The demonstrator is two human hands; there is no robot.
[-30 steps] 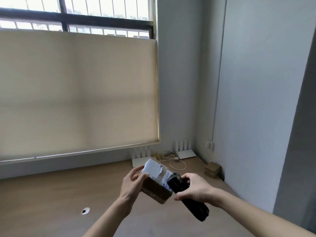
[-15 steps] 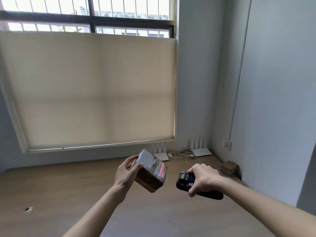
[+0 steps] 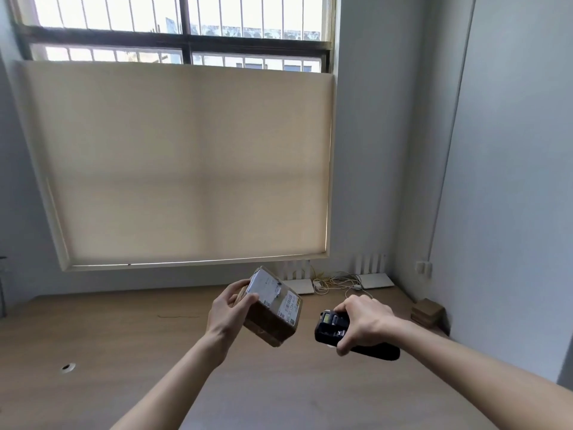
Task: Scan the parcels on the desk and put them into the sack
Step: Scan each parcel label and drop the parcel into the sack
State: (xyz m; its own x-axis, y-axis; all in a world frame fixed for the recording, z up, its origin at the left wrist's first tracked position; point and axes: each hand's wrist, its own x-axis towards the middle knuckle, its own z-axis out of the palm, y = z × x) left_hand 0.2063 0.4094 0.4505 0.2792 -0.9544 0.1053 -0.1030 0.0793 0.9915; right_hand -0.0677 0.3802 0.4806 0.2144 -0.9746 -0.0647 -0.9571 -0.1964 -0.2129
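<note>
**Parcel held above desk, scanner alongside**

Parcel (image 3: 271, 308), a brown carton with white labels on its upper face, sits tilted in my left hand (image 3: 228, 308), fingers wrapped round its left end, above the wooden desk (image 3: 124, 336). My right hand (image 3: 362, 322) grips the black scanner (image 3: 333, 328), just right of the parcel and apart from it. Far right, small cardboard boxes (image 3: 429, 312) rest by the wall.

The right hand (image 3: 362, 324) covers the middle of the scanner (image 3: 333, 328); the parcel (image 3: 273, 308) label's print is unreadable.
</note>
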